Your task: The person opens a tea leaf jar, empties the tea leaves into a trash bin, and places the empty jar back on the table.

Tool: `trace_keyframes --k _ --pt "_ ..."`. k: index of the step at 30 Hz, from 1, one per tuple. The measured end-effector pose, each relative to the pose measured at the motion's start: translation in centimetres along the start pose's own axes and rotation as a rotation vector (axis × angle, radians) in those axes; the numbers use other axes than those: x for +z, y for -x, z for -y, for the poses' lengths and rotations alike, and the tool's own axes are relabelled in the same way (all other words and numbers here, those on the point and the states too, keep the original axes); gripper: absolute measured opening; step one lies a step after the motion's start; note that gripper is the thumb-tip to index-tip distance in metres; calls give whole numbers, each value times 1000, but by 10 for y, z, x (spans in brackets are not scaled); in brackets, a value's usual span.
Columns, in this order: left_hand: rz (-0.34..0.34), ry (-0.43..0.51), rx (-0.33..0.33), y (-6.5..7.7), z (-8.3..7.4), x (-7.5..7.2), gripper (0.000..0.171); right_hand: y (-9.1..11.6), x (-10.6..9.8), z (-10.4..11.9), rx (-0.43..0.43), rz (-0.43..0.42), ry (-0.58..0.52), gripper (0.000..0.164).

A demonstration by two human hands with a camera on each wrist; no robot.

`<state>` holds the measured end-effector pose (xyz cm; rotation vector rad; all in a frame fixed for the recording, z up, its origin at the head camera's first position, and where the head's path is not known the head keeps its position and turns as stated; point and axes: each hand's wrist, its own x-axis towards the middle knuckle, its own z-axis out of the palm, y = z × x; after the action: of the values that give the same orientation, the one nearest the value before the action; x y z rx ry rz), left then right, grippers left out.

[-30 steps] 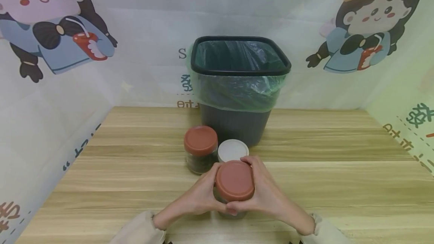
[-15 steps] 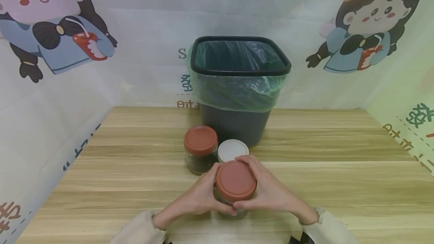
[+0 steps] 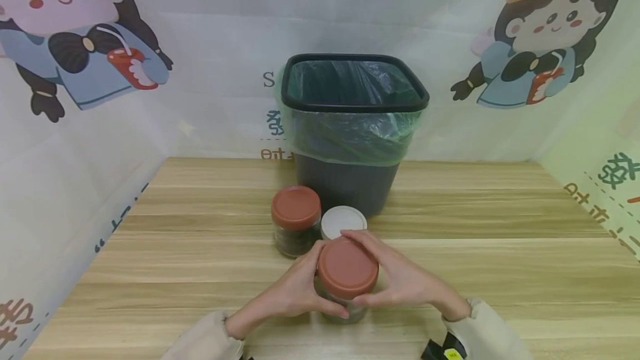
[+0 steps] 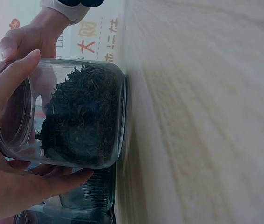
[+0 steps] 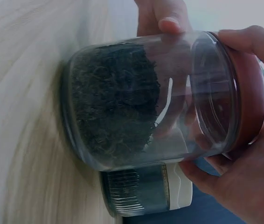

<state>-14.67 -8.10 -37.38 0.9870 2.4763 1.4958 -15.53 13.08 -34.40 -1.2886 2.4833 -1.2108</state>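
A clear jar (image 5: 118, 102) of dark dried leaves, perhaps tea, stands upright on the table in front of the person. Its reddish-brown lid (image 3: 348, 267) sits on top. The left hand (image 3: 297, 288) grips the jar's glass body from the left, thumb in front and fingers round the far side. From the right, the right hand (image 3: 400, 279) holds the lid's edge, its thumb at the near side and fingers at the far side. In the right wrist view, the leaves fill roughly the lower half, and a gap above them shows the left fingers through the glass.
Behind stand a second jar with a reddish-brown lid (image 3: 296, 207) and dark contents, and a white-lidded jar (image 3: 344, 221). A dark bin (image 3: 350, 182) with a green liner is at the back. Printed sheets (image 3: 215, 60) wall the wooden table (image 3: 500, 226).
The right hand has turned counterclockwise round the lid: its far fingers shifted left, its thumb and wrist right. The left hand and the jar stay in place. Whether the lid turned cannot be seen.
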Motion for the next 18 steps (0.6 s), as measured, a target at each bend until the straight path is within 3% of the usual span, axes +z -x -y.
trace_keyframes --k 8,14,18 --pt "-4 22 -11 0 -1 0 88 3 10 3 53 -108 2 101" --pt "-10 32 -22 0 -2 0 88 3 18 11 100 -257 157 100" --pt "-12 22 -17 0 -2 0 88 2 22 14 95 -312 231 98"
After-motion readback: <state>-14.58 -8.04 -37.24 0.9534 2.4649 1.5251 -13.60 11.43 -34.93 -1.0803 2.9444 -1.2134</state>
